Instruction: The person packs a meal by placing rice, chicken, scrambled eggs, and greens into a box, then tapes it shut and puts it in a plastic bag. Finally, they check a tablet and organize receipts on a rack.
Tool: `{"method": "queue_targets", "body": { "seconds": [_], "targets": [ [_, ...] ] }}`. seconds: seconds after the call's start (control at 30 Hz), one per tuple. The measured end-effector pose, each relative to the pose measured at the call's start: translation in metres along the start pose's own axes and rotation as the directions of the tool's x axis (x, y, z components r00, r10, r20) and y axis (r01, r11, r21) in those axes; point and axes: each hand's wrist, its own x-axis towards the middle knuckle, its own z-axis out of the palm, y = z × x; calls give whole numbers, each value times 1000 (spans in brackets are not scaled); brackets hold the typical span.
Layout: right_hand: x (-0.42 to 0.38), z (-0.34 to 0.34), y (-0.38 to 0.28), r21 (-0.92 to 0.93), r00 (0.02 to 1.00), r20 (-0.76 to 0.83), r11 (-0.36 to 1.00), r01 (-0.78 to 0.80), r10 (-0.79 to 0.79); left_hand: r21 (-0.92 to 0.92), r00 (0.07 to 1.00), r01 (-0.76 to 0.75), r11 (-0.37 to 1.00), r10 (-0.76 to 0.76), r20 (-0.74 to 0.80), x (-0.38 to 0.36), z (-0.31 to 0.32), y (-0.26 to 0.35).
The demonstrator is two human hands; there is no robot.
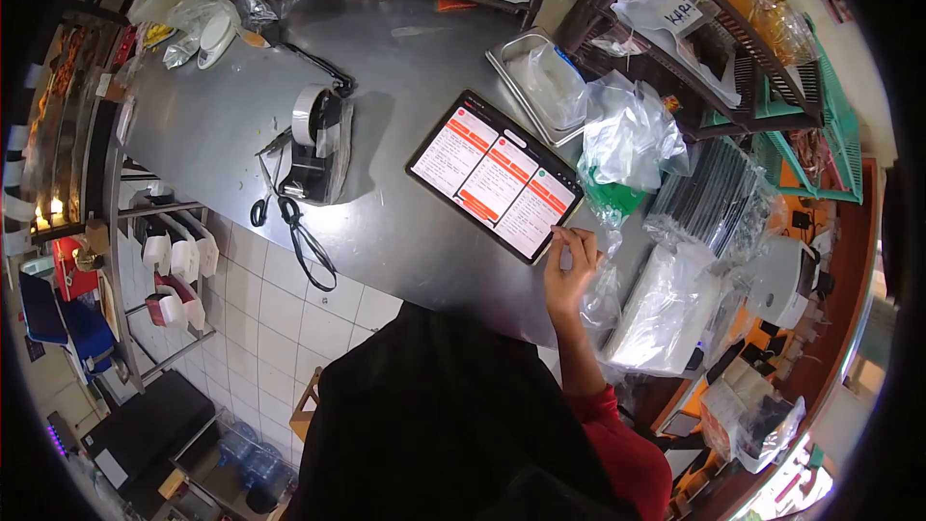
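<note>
A tablet (494, 177) lies on the steel table (391, 260), its lit screen showing columns of text with orange bars. At its lower right corner is my right hand (571, 268), reaching up from a red sleeve. The fingers are bent and a little apart, with a fingertip right at the screen's edge and nothing held. My left hand is out of view. To the tablet's left stand a black tape dispenser (314, 174) with a wide roll of tape (309, 116) and a pair of scissors (277, 201).
A metal tray (536, 87) with plastic bags (632, 130) sits beyond the tablet. More wrapped packs (666, 314) lie on the right. Brown racks (675, 39) border the back. Rolls hang on a rack (183, 241) at the left, past the table edge.
</note>
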Motion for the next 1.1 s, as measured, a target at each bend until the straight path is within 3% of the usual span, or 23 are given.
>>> {"method": "queue_targets", "body": {
  "seconds": [0.27, 0.43, 0.5, 0.6, 0.7, 0.77, 0.83, 0.9, 0.93, 0.97, 1.0, 1.03, 1.07, 1.1],
  "targets": [
    [-21, 6, -7, -106, 999, -13, 993, -43, 42, 51, 996, -58, 997, 61, -63, 40, -40, 45],
    [-30, 1, -14, -73, 997, -47, 995, -63, 60, 58, 932, -195, 979, 203, -300, 74, -87, 86],
    [-46, -9, -7, -108, 997, -63, 993, -48, 42, 99, 824, -342, 934, 349, -447, 96, -112, 121],
    [-78, -39, -8, -199, 988, -148, 977, -70, 41, 187, 512, -642, 744, 597, -618, 133, -130, 220],
    [-99, -73, -4, -247, 959, -276, 959, -138, 67, 230, 156, -856, 462, 657, -738, 110, -143, 332],
    [-104, -110, -8, -244, 932, -358, 957, -158, 63, 223, 5, -939, 262, 660, -751, 69, -136, 393],
    [-108, -157, 5, -243, 904, -425, 957, -161, 44, 142, -63, -989, 50, 714, -697, 12, -96, 441],
    [-108, -214, 34, -287, 826, -563, 937, -199, 3, -73, -102, -984, -163, 850, -517, -61, -2, 487],
    [-107, -244, 66, -312, 767, -639, 932, -185, -62, -149, -29, -982, -113, 879, -476, -121, 58, 502],
    [-103, -275, 103, -337, 699, -704, 926, -172, -127, -312, -49, -938, -149, 951, -307, -149, 106, 508],
    [-91, -311, 124, -232, 642, -765, 950, -210, -45, -470, -68, -874, -120, 990, -127, -178, 154, 513],
    [-75, -349, 148, -123, 582, -812, 964, -235, 38, -471, -67, -882, -16, 994, 90, -213, 200, 513],
    [-56, -382, 186, -32, 527, -845, 976, -216, 89, -404, -368, -878, -257, 902, 226, -240, 253, 522],
    [-31, -416, 232, 54, 475, -869, 982, -184, 137, -419, -408, -868, -267, 864, 294, -278, 312, 522]
  ]
}}
